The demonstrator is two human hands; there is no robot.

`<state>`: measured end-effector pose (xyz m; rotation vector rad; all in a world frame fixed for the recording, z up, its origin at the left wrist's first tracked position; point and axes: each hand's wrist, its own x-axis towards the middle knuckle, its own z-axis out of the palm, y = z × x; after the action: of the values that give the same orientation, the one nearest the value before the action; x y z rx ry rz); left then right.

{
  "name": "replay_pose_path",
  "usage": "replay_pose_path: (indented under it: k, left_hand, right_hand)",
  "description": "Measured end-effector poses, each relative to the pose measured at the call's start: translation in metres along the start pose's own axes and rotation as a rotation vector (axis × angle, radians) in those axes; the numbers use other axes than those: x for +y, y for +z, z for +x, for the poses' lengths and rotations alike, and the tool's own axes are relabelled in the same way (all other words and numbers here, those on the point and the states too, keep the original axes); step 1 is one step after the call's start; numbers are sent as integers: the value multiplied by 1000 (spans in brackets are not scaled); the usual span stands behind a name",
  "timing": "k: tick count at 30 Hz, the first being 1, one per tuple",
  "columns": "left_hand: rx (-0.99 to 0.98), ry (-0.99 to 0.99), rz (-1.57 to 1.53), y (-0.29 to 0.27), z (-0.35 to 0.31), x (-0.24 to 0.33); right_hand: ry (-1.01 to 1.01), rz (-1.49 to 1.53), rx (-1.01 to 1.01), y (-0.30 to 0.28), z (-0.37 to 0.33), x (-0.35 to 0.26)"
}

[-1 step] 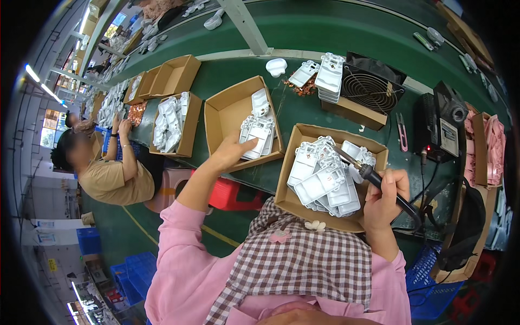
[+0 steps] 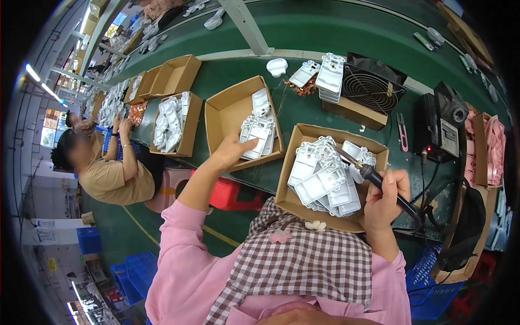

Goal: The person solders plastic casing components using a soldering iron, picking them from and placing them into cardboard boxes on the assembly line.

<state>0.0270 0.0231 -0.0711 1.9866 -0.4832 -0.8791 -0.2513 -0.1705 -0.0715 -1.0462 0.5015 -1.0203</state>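
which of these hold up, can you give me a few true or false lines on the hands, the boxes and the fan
1. The right hand holds a soldering iron. True.
2. The left hand grips the pink-handled tool. False: the left hand has its thumb on white parts; the pink-handled tool lies on the table.
3. The fan stands just right of a white stack. True.
4. The box nearest the right hand is empty. False: that box holds a pile of white parts.
5. The co-worker at left wears a tan top. True.
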Motion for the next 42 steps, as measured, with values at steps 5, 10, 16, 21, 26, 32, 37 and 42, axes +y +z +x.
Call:
replay_pose_path:
  k: [5, 10, 16, 21, 26, 32, 37, 42]
  left_hand:
    - [99, -19, -294, -16, 16, -27]
    - [-197, -202, -405, -24, 14, -16]
    - [-151, -68, -570, -42, 5, -12]
    - [-209, 152, -910, -43, -11, -2]
    - [-453, 285, -1050, 12, -16, 26]
    - [-227, 246, -799, 100, -11, 48]
    - [-259, 271, -602, 130, -13, 48]
    - [-166, 262, -632, 127, -18, 49]
  right_hand:
    - [1, -24, 14, 1, 0, 0]
    - [-23, -27, -1, 1, 1, 1]
    - [-27, -11, 14, 0, 0, 0]
    - [-40, 72, 30, 2, 1, 1]
    - [-95, 80, 28, 2, 1, 1]
    - [-251, 118, 12, 1, -4, -1]
    - [-251, -30, -89, -3, -10, -1]
    - [-211, -104, -41, 3, -10, -1]
